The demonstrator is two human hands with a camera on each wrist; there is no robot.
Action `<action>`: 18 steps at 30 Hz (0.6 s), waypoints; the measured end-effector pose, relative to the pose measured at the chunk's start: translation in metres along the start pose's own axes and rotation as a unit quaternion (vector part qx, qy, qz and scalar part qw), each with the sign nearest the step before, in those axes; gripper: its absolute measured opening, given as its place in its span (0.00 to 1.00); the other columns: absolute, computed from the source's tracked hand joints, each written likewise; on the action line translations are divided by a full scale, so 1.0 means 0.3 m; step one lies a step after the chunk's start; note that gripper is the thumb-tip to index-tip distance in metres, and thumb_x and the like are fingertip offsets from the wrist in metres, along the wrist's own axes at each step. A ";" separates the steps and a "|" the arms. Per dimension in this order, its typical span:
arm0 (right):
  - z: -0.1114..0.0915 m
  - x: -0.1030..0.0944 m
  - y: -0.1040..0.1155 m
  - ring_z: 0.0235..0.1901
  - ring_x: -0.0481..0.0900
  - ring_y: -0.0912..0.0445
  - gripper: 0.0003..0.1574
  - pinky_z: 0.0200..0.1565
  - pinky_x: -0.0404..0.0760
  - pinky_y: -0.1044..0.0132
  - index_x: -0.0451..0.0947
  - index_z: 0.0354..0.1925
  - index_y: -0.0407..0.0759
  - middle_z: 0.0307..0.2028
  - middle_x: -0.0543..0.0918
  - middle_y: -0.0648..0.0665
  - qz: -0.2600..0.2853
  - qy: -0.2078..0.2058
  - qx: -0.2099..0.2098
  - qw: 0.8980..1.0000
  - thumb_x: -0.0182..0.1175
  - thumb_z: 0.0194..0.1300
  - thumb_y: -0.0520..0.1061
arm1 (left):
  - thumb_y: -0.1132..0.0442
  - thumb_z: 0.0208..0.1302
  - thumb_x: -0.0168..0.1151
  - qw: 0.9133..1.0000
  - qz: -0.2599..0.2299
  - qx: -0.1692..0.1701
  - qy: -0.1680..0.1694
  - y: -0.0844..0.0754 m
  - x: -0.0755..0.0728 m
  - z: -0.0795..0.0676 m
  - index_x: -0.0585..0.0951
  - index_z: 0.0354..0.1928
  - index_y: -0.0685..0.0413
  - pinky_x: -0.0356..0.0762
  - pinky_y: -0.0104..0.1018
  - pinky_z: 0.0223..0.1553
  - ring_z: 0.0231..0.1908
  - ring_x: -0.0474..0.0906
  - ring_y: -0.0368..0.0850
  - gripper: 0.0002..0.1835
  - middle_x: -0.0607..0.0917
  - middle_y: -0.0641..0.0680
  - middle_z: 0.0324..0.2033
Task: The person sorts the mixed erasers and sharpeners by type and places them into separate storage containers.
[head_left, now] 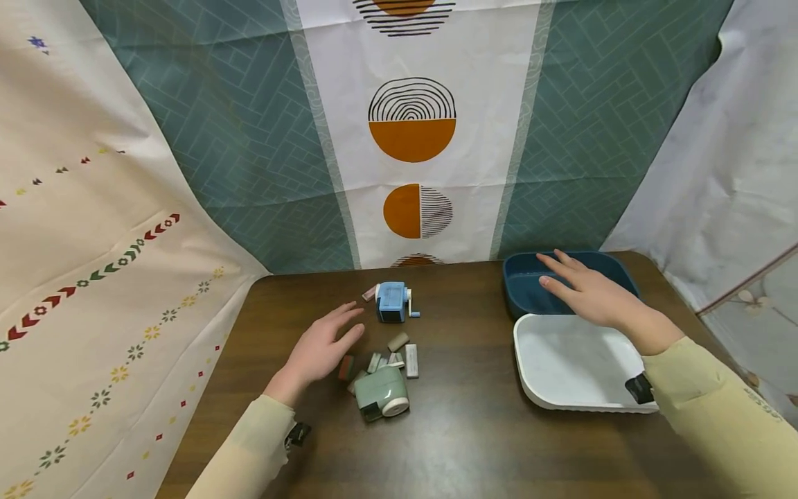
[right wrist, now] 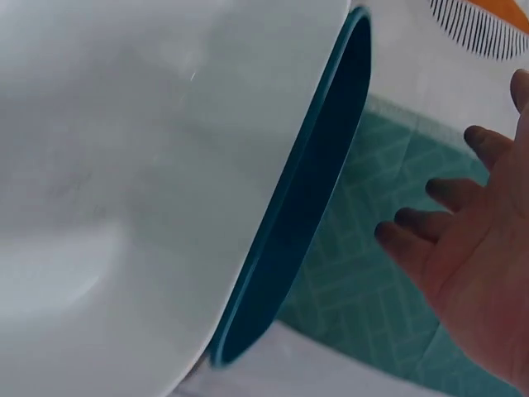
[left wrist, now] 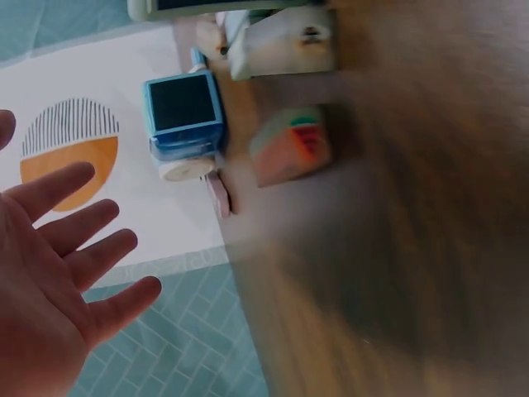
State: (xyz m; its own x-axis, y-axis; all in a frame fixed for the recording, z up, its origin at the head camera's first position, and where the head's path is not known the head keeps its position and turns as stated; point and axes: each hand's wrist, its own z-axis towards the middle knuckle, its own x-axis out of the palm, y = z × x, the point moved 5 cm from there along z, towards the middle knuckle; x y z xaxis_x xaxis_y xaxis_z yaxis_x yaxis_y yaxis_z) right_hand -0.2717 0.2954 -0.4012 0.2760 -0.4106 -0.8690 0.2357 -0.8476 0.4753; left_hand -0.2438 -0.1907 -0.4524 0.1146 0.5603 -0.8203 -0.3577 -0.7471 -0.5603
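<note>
Fingers loosely spread and empty, a person's left hand (head_left: 314, 350) and right hand (head_left: 586, 294) hang well apart above a brown table (head_left: 474, 443). The left is beside a cluster of sharpeners and small eraser-like blocks; the right is above a dark blue bin (head_left: 519, 278), touching nothing that the views show. The moment reads as a reach, ahead of any grip. Lifting a piece from the cluster would call for the left fingers to come down and pinch one block clear of its neighbors.

Nearest the left hand, at four o'clock, lies a reddish block (head_left: 346, 367). Farther along that line sits a green sharpener (head_left: 382, 388), rounded, with a white knob (head_left: 395, 406) and a dark window. At three o'clock are a tan block (head_left: 397, 342) and, beyond it, a slim white block (head_left: 411, 361); more pale blocks crowd between. A boxy blue sharpener (head_left: 391, 302) stands upright at two o'clock, its crank on the three o'clock side, a pink block (head_left: 369, 294) at its ten.

At six o'clock from the bin is a shallow white tray (head_left: 567, 360), smooth and round-cornered. A patterned curtain (head_left: 424, 253) hangs at twelve.
</note>
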 end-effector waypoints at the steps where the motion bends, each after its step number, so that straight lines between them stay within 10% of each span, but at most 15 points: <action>1: -0.007 -0.006 -0.015 0.80 0.43 0.23 0.48 0.70 0.48 0.20 0.44 0.88 0.50 0.84 0.40 0.28 0.003 -0.003 -0.002 1.000 0.41 0.85 0.70 | 0.40 0.83 0.52 1.000 -0.001 0.002 -0.002 0.004 0.000 -0.012 0.77 0.76 0.50 0.66 0.65 0.72 0.77 0.66 0.59 0.31 0.70 0.57 0.78; 18: -0.126 -0.055 -0.335 0.77 0.42 0.19 0.44 0.66 0.49 0.17 0.38 0.88 0.46 0.84 0.34 0.28 0.046 -0.048 0.033 0.997 0.38 0.89 0.62 | 0.51 0.82 0.61 1.000 -0.004 0.024 0.008 0.072 -0.007 -0.165 0.78 0.73 0.53 0.70 0.64 0.70 0.74 0.70 0.59 0.25 0.74 0.58 0.75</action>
State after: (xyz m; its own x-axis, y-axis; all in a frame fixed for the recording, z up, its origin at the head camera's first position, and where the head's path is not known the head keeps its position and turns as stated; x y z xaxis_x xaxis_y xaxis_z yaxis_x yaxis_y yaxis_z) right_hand -0.2647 0.4001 -0.4296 0.2018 -0.5153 -0.8329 0.1516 -0.8237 0.5464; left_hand -0.2057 -0.2258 -0.4685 0.1312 0.5602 -0.8179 -0.4012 -0.7244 -0.5606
